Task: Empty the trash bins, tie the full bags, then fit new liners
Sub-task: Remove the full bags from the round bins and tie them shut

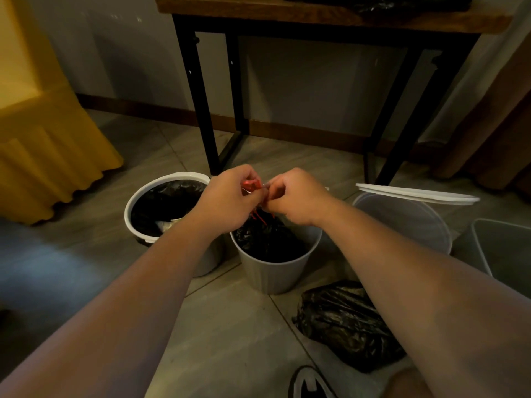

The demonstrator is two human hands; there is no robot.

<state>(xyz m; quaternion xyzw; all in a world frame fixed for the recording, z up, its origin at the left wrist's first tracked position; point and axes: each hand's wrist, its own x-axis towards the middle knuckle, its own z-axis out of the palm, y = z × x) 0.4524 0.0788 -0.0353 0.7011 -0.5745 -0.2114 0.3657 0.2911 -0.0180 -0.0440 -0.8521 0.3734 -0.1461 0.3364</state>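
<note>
view from above: two bare forearms reach down over a pale grey ribbed plastic bin on a tiled floor. inside that bin sits a full black plastic bag, its neck gathered up above the rim. the left hand and the right hand meet knuckle to knuckle just above the bin. each has its fingers curled, pinching the bag's red plastic drawstring. thin red strands run down from the hands to the bag's neck. the step in hand looks like tying this bag shut. the next move probably calls for drawing the two ends apart to snug the knot, then lifting the bag clear. just left of the grey bin stands a round white plastic bin lined in black. nearer the viewer and to the right of the grey bin, a bulging black bag lies on the floor. to the grey bin's right stands a translucent white bin with no liner.
</note>
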